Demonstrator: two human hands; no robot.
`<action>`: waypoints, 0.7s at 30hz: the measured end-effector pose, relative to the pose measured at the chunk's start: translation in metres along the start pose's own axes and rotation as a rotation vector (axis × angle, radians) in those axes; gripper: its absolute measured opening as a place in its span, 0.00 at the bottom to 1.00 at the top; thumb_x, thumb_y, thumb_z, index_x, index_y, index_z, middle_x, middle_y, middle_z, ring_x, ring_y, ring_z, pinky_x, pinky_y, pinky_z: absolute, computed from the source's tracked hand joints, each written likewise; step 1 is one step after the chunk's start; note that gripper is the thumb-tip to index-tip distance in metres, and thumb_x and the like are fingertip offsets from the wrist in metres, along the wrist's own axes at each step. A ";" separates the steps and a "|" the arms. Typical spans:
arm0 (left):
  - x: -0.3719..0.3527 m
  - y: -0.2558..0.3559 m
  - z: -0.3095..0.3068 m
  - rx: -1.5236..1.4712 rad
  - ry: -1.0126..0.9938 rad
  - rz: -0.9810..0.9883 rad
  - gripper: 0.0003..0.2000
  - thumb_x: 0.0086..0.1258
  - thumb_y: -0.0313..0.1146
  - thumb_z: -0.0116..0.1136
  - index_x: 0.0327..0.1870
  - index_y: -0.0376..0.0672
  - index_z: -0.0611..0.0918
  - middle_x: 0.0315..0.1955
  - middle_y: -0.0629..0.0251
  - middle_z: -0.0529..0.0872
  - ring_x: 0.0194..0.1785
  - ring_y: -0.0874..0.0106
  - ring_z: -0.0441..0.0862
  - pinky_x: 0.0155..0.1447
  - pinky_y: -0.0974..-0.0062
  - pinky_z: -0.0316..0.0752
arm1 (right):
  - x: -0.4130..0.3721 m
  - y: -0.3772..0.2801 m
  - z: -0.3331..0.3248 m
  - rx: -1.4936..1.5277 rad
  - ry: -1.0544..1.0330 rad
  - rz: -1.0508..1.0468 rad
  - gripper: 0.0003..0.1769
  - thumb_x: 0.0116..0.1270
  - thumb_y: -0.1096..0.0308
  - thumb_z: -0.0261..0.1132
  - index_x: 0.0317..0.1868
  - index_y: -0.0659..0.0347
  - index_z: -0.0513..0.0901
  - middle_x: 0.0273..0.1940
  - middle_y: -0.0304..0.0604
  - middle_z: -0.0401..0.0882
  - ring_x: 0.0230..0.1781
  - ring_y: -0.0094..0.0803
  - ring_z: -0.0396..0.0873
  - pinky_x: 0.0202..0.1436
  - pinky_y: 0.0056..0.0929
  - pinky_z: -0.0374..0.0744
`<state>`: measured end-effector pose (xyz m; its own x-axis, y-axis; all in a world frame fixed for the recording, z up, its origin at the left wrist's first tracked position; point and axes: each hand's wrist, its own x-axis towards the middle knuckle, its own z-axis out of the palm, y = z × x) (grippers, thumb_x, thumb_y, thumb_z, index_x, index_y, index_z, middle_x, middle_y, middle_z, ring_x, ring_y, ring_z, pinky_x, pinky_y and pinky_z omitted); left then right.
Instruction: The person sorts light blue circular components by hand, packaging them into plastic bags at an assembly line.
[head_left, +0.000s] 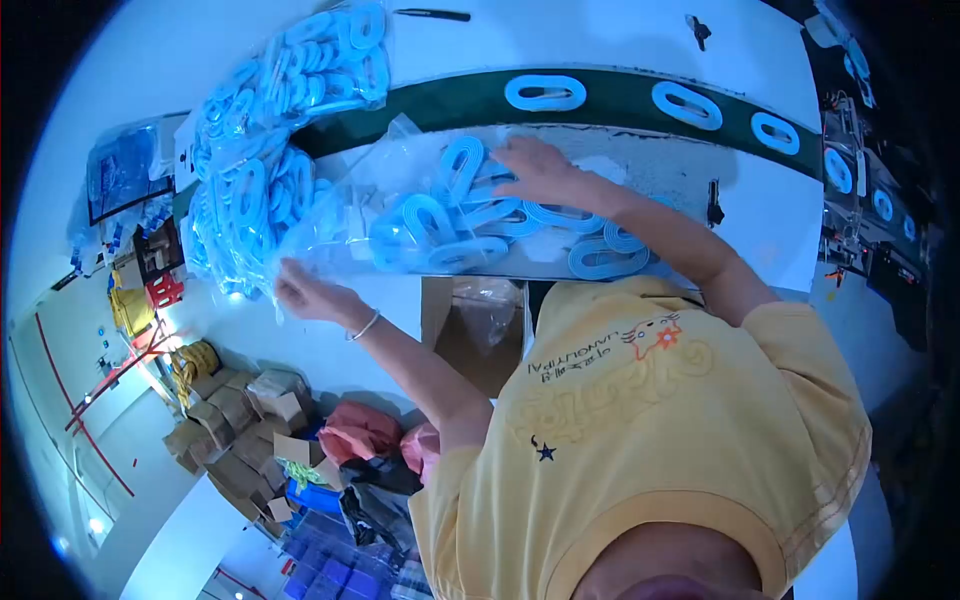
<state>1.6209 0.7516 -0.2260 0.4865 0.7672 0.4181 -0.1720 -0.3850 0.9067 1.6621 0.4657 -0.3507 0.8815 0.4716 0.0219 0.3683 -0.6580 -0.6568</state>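
My left hand [310,297] is closed at the near left corner of a clear plastic bag [335,225], its fingers pinching the film. Several pale blue oval coils [427,220] lie in and beside the bag's right part. Over the coils on the grey work surface is my right hand [540,172], fingers apart, beside an upright-looking oval coil [462,168]. Whether its fingertips touch a coil is hard to tell. More coils [610,255] lie below my right forearm, partly covered by it.
Filled bags of coils [245,190] are heaped at the left. A dark green belt [620,100] beyond the work surface carries spaced oval coils [545,93]. Black tweezers [433,15] lie at the far side. An open cardboard box [432,310] stands against the near edge.
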 end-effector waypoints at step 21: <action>-0.050 -0.146 -0.046 1.074 -0.062 0.100 0.22 0.68 0.48 0.50 0.24 0.33 0.75 0.17 0.49 0.79 0.19 0.53 0.74 0.28 0.61 0.70 | 0.070 0.036 -0.027 -0.180 0.528 -0.136 0.20 0.55 0.65 0.63 0.48 0.62 0.75 0.46 0.47 0.77 0.45 0.45 0.75 0.42 0.37 0.76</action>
<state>1.5821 0.7931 -0.3772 0.5598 0.6918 0.4562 0.6131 -0.7161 0.3336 1.7448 0.4592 -0.3528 0.8335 0.2323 0.5013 0.4928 -0.7229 -0.4843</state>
